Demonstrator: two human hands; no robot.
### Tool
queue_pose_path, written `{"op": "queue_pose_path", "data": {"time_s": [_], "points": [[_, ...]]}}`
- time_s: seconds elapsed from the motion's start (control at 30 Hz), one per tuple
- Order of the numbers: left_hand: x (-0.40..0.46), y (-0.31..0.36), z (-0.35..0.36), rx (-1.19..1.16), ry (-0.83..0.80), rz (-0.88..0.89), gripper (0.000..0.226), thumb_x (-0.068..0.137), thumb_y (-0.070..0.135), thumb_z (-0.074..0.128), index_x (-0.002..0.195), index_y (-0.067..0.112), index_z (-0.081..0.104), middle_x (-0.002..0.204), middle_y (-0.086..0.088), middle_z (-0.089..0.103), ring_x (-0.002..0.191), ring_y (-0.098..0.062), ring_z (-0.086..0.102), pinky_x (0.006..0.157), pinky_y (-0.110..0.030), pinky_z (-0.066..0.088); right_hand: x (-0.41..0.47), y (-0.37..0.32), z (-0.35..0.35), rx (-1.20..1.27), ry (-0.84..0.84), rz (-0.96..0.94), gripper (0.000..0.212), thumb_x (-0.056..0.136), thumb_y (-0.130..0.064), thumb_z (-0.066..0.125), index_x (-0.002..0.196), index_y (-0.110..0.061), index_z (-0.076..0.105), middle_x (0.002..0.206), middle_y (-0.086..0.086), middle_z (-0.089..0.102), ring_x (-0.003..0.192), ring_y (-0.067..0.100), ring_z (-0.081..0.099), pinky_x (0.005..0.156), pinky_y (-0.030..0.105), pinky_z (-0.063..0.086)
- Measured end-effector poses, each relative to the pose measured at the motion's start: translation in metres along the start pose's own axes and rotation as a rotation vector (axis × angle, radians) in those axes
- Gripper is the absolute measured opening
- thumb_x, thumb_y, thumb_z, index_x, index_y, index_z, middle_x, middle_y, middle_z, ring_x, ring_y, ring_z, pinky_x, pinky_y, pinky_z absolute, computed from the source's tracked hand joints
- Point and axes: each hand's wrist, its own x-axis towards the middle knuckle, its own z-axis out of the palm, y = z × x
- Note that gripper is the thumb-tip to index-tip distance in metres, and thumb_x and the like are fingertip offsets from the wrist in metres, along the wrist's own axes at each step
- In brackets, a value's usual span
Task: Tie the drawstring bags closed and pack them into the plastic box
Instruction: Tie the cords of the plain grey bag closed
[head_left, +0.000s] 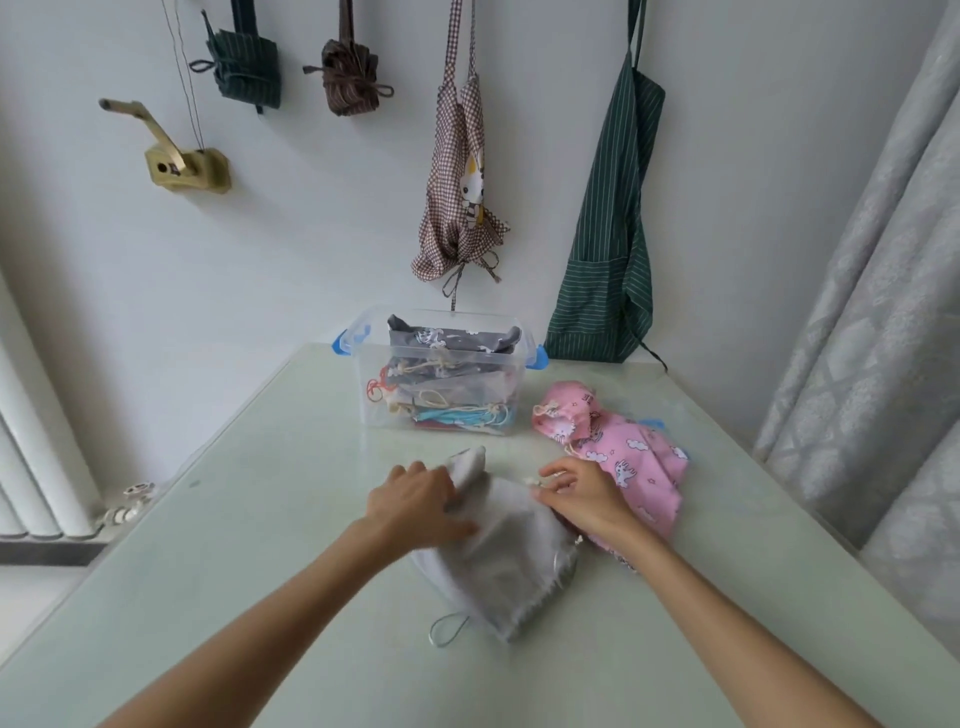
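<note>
The left hand (415, 499) lies on the grey bag (498, 561), fingers spread and fairly straight, pressing its far end down near the middle of the tabletop (260, 519). The right hand (582, 493) sits at the bag's right edge, fingertips drawn together on what looks like a pale cord end (532, 482); the motion blur leaves the exact grip unclear. The two hands are apart, one on each side of the bag.

The step looks to be drawing this bag closed. To do it well, the left hand should pin the cloth firmly while the right pulls the cord away along the channel, so the mouth gathers evenly rather than the whole bag sliding. A grey loop (447, 631) trails from the bag's near end and should be kept out of the knot.

Pink bags (623, 457) wait just beyond the right hand, toward the right edge. The box (363, 353) stands at the far edge, already holding several bags, so room is getting tight.
</note>
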Motion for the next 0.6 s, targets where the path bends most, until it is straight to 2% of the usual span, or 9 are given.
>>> {"op": "queue_pose_path", "data": {"time_s": [0.1,0.17,0.23,0.33,0.37,0.43,0.5,0.57,0.6], "points": [[-0.011,0.011,0.023,0.163,-0.036,0.090,0.055,0.082,0.057,0.052,0.130,0.030,0.047,0.133,-0.004,0.047,0.126,-0.031,0.037,0.095,-0.039,0.039,-0.016,0.004,-0.009,-0.233,-0.009,-0.098,0.036,0.073,-0.046,0.071,0.104,-0.029,0.062,0.093,-0.012,0.058,0.090,0.010,0.057,0.075,0.026,0.043],[-0.009,0.009,0.033,0.230,-0.056,0.180,0.048,0.089,0.050,0.046,0.134,0.033,0.045,0.140,-0.006,0.042,0.131,-0.035,0.034,0.106,-0.042,0.032,-0.028,0.008,-0.009,-0.363,-0.087,-0.155,0.035,0.072,-0.049,0.070,0.101,-0.033,0.061,0.094,-0.011,0.052,0.091,0.012,0.055,0.073,0.026,0.040],[-0.005,0.000,0.037,0.308,-0.068,0.293,0.048,0.096,0.047,0.038,0.142,0.036,0.035,0.150,-0.006,0.030,0.139,-0.032,0.026,0.114,-0.042,0.022,-0.038,0.016,-0.004,-0.480,-0.105,-0.180,0.022,0.074,-0.047,0.066,0.074,-0.030,0.054,0.085,-0.009,0.050,0.082,0.016,0.053,0.067,0.029,0.039],[0.007,-0.020,0.031,0.407,-0.012,0.459,0.050,0.100,0.034,0.035,0.148,0.036,0.021,0.156,0.001,0.021,0.142,-0.019,0.022,0.114,-0.032,0.018,-0.047,0.023,0.007,-0.535,0.008,-0.171,0.040,0.078,-0.050,0.061,0.055,-0.024,0.042,0.067,-0.007,0.047,0.070,0.018,0.047,0.059,0.030,0.034],[0.010,-0.025,0.025,0.459,0.033,0.499,0.053,0.098,0.026,0.040,0.148,0.032,0.023,0.155,0.002,0.025,0.141,-0.017,0.025,0.113,-0.030,0.020,-0.048,0.022,0.011,-0.539,0.059,-0.207,0.034,0.079,-0.049,0.060,0.058,-0.025,0.050,0.066,-0.006,0.049,0.070,0.019,0.047,0.060,0.030,0.035],[0.024,-0.027,0.015,0.495,0.302,0.604,0.055,0.083,0.008,0.059,0.135,0.022,0.050,0.137,-0.003,0.052,0.128,-0.017,0.048,0.106,-0.029,0.037,-0.049,0.017,0.020,-0.560,0.092,-0.290,0.019,0.083,-0.040,0.057,0.075,-0.026,0.066,0.076,-0.003,0.059,0.078,0.022,0.055,0.073,0.029,0.041],[0.030,-0.030,0.002,0.448,0.439,0.483,0.042,0.075,0.018,0.072,0.115,0.023,0.066,0.119,0.001,0.066,0.111,-0.015,0.061,0.097,-0.028,0.046,-0.049,0.010,0.026,-0.568,0.082,-0.354,0.020,0.086,-0.034,0.054,0.071,-0.024,0.063,0.078,-0.002,0.061,0.084,0.023,0.058,0.082,0.031,0.042],[0.031,-0.037,0.004,0.227,0.373,0.229,0.046,0.085,0.034,0.063,0.130,0.029,0.053,0.136,0.005,0.053,0.125,-0.017,0.048,0.105,-0.030,0.033,-0.047,0.013,0.028,-0.506,0.088,-0.331,0.028,0.086,-0.035,0.055,0.064,-0.018,0.057,0.071,-0.003,0.059,0.079,0.025,0.058,0.075,0.031,0.042],[0.030,-0.043,0.007,0.071,0.356,0.116,0.047,0.086,0.037,0.061,0.131,0.029,0.052,0.136,0.003,0.052,0.124,-0.021,0.047,0.101,-0.032,0.033,-0.045,0.015,0.026,-0.481,0.089,-0.297,0.028,0.086,-0.035,0.055,0.066,-0.015,0.060,0.072,-0.002,0.062,0.077,0.024,0.059,0.070,0.030,0.043]]}}
